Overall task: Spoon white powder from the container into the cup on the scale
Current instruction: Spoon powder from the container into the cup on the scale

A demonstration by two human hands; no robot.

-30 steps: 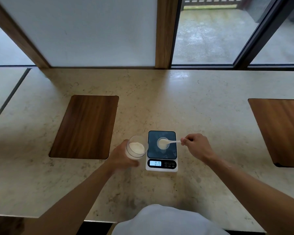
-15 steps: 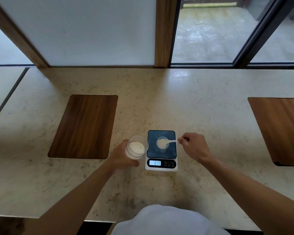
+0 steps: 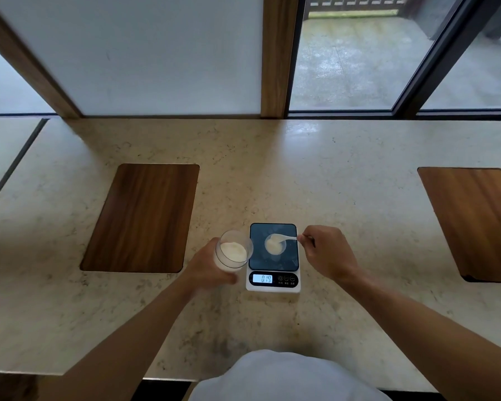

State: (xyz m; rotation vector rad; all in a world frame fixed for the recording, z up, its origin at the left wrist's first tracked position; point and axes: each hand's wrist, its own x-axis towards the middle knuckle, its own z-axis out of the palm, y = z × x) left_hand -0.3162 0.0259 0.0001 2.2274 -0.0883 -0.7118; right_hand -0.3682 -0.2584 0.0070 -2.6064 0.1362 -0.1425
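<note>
White powder (image 3: 234, 251), fine and loose, fills the lower part of a clear container (image 3: 232, 253) held tilted toward the scale (image 3: 273, 257), just off the scale's left edge and near the front edge of the counter (image 3: 330, 175). More of the same powder sits in the small clear cup (image 3: 275, 246) on the dark weighing plate. The lit display reads roughly 0.19; the unit is too small to read.

Hands: left hand (image 3: 207, 267) wrapped closed around the container's lower wall. Right hand (image 3: 327, 256) closed in a pinch on the far end of a thin white spoon (image 3: 284, 240), whose bowl is over or just inside the cup mouth; I cannot tell if it touches the rim.

Handling, judged: the powder is light, spills easily and will dust if tapped hard. The spoon looks like thin plastic, probably flexible; the end grip suits small doses. The cup looks very light and easy to knock or tip, so the spoon should not press on its rim. The container's smooth wall may be slippery; a grasp low on the wall seems sound.

Count: 1 container, 1 cup, 1 spoon, 1 scale, 2 hands. Also 2 wooden boards (image 3: 142, 217) set in the counter, one left and one at the right edge.
</note>
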